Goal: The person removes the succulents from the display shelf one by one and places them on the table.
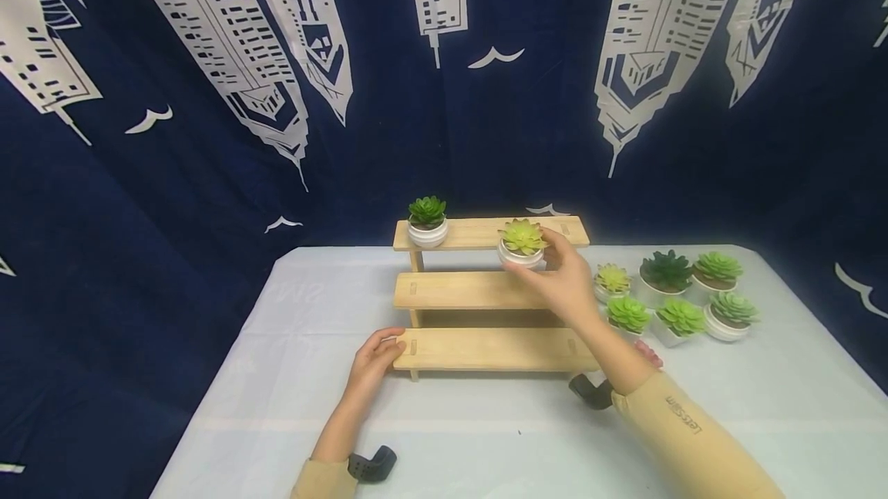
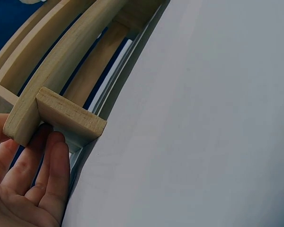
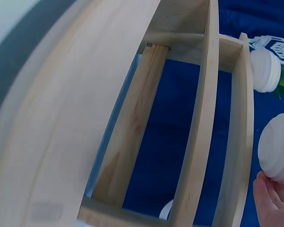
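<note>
Your right hand (image 1: pixel 565 283) is reaching over the three-step wooden rack (image 1: pixel 486 295), and its fingers (image 1: pixel 555 243) are curling around the white pot of a yellow-green succulent (image 1: pixel 522 243), pinching it at the sides. That pot is sitting at, or just above, the top step, right of centre; you can't tell from the head view whether its base is touching the wood. The right wrist view is showing the pot's (image 3: pixel 278 147) ribbed white underside resting against your fingertips (image 3: pixel 272 202), with the rack's slats (image 3: pixel 199 142) just beside them. A second pot, a darker green succulent (image 1: pixel 427 221), is standing upright on the same top step, well apart from your right fingers, toward the left end. Your left hand (image 1: pixel 375 360) is bracing the left end of the bottom step: the fingers (image 2: pixel 52 165) are lying straight and close together, pressing against the end of the board (image 2: pixel 68 118), not wrapping it. Six more potted succulents (image 1: pixel 676 295) are grouped on the worktop (image 1: pixel 277 375) just beyond your right forearm, clear of the rack. The worktop is carrying a pale cloth, and a dark blue curtain printed with white buildings (image 1: pixel 208 98) is hanging behind it. A black wrist strap is showing on each arm.
</note>
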The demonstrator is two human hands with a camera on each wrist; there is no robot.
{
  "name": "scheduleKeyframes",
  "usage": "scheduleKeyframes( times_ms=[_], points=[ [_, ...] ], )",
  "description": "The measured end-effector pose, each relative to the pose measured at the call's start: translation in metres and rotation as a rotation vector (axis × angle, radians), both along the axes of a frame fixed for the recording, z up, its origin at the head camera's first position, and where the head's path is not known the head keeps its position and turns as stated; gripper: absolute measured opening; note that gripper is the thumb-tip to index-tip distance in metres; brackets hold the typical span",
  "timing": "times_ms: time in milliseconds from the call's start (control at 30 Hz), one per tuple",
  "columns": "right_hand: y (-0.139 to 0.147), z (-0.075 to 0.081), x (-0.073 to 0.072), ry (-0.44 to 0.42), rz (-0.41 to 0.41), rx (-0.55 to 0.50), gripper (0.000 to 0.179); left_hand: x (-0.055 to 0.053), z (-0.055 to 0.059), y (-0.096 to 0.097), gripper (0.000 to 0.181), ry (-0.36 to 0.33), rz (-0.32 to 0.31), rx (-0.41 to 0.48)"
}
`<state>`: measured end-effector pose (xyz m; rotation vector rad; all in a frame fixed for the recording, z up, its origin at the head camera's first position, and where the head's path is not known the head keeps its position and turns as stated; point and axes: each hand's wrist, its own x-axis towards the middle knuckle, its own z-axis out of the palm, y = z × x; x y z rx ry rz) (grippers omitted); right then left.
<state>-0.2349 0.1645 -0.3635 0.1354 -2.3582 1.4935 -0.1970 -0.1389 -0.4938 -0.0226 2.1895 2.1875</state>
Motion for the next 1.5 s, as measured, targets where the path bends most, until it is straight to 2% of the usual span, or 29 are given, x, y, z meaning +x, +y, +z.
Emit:
scheduleKeyframes(
  times_ms=[267,533,700,933,1033,1167,1267,1500],
  points=[
    [0.017,-0.001,0.016,0.007,0.021,-0.073,0.077,0.002,0.001,0.0,0.036,-0.007,-0.001,0.014],
    [0.036,-0.004,0.031,0.001,0.008,-0.044,0.076,0.002,0.001,0.0,0.036,-0.013,0.007,0.012],
    [0.047,-0.008,0.039,-0.028,-0.042,-0.004,0.08,0.001,-0.001,0.0,0.036,-0.011,0.011,0.0],
    [0.06,-0.007,0.052,-0.065,-0.099,-0.023,0.083,0.002,-0.001,0.0,0.036,-0.016,0.009,0.008],
    [0.066,-0.007,0.056,-0.079,-0.118,-0.039,0.084,0.006,0.008,0.002,0.035,-0.028,-0.001,0.015],
    [0.075,-0.009,0.061,-0.093,-0.139,-0.035,0.082,0.006,0.01,0.002,0.035,-0.034,-0.005,0.016],
    [0.082,-0.009,0.064,-0.11,-0.164,-0.024,0.082,0.003,0.003,0.001,0.036,-0.028,0.001,0.018],
    [0.099,-0.014,0.074,-0.143,-0.211,-0.003,0.084,0.002,0.002,0.001,0.036,-0.014,-0.005,0.034]
  ],
)
